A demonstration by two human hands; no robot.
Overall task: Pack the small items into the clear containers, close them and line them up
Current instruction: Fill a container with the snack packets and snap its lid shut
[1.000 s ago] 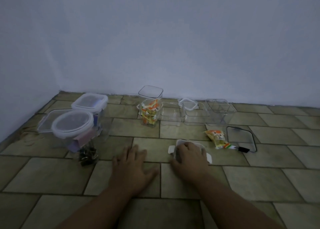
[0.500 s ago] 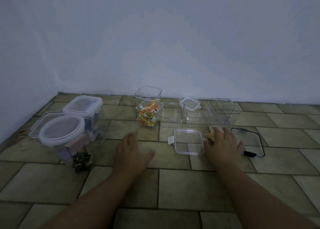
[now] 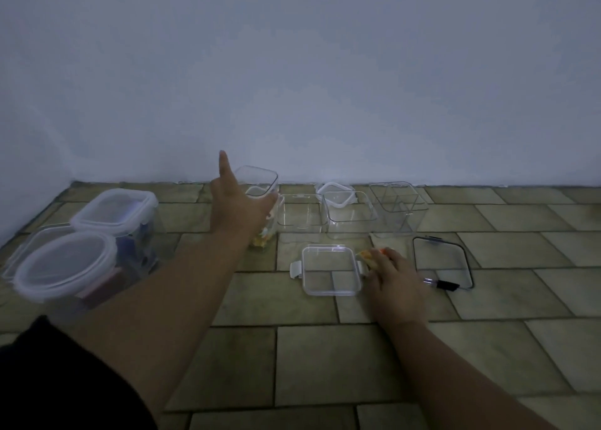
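Right hand [image 3: 392, 276] lies over the orange packet [image 3: 367, 254], which peeks out at its fingertips, gripped or not I cannot tell, and the tall open container [image 3: 260, 181] stands ahead-left of them, right behind the spread, empty left hand [image 3: 239, 208].

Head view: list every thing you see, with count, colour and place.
Lidded containers: three, clear, far left.
Tall container: one, clear, orange-yellow packets inside, by wall.
Empty containers: three, clear, row right of it.
Small lid: one, white-rimmed, on that row.
Latched lid: one, clear, centre.
Black-rimmed lid: one, right.
Pen: one, black-tipped, at its near edge.
Packet: one, orange-yellow, beside latched lid.
Left hand: open, by tall container.
Right hand: on packet, grip unclear.
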